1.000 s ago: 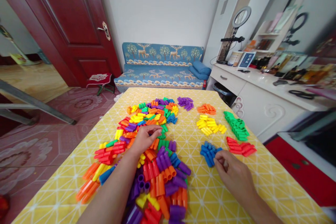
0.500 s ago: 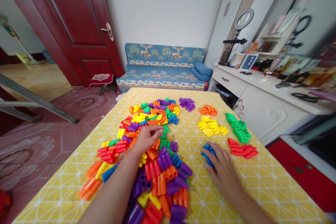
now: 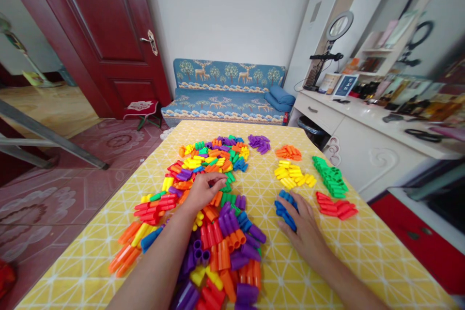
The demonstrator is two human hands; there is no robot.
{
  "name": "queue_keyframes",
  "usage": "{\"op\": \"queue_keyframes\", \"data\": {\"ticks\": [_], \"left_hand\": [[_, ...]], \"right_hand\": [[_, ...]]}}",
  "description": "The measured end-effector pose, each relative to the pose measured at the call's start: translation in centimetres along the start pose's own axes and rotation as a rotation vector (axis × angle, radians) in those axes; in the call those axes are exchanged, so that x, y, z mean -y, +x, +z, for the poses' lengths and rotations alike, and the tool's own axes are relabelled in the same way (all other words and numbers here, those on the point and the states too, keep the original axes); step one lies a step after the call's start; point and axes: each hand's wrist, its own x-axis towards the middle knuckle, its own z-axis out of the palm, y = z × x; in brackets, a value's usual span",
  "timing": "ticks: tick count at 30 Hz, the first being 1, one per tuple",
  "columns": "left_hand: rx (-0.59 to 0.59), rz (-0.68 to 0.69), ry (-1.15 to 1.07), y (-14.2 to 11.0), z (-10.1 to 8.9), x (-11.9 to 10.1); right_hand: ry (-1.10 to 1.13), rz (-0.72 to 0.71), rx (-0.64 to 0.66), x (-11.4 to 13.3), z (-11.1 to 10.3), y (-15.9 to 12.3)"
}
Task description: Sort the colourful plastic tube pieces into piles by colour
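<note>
Blue plastic tube pieces (image 3: 286, 209) lie in a small cluster on the right half of the table. My right hand (image 3: 305, 220) is over their right side, fingers apart and touching or nearly touching the pieces. A large mixed pile of tube-shaped pieces (image 3: 214, 235) in several colours stretches along the middle and left. Above it is my left hand (image 3: 206, 189), fingers curled and thumb close to the index finger. Near its fingertips lie green pieces (image 3: 228, 181). Whatever the left fingers hold, if anything, is hidden.
Single-colour groups lie around the right side: purple (image 3: 259, 143), orange (image 3: 288, 152), yellow (image 3: 290, 174), green (image 3: 330, 177) and red (image 3: 336, 206). A patterned yellow cloth (image 3: 269, 261) covers the table. Beyond are a blue sofa (image 3: 225, 99) and a white dresser (image 3: 366, 126).
My right hand has shifted slightly right, its fingers loosening, so more of the blue cluster shows. The left hand has stayed in place.
</note>
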Motion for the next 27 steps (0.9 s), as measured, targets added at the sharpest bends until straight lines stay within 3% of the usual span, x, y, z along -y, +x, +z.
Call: {"op": "queue_keyframes", "data": {"ticks": [7, 17, 23, 27], "left_hand": [[0.000, -0.011, -0.021, 0.0, -0.1, -0.3], [-0.002, -0.018, -0.023, -0.1, 0.0, -0.3], [0.003, -0.021, -0.025, 0.0, 0.0, -0.1], [0.011, -0.027, -0.034, 0.0, 0.0, -0.1]], "right_hand": [[0.061, -0.135, 0.038, 0.6, 0.2, 2.7], [-0.001, -0.142, -0.020, 0.2, 0.2, 2.7], [-0.046, -0.151, 0.038, 2.5, -0.4, 3.7], [-0.078, -0.119, 0.093, 2.2, 0.3, 4.6]]}}
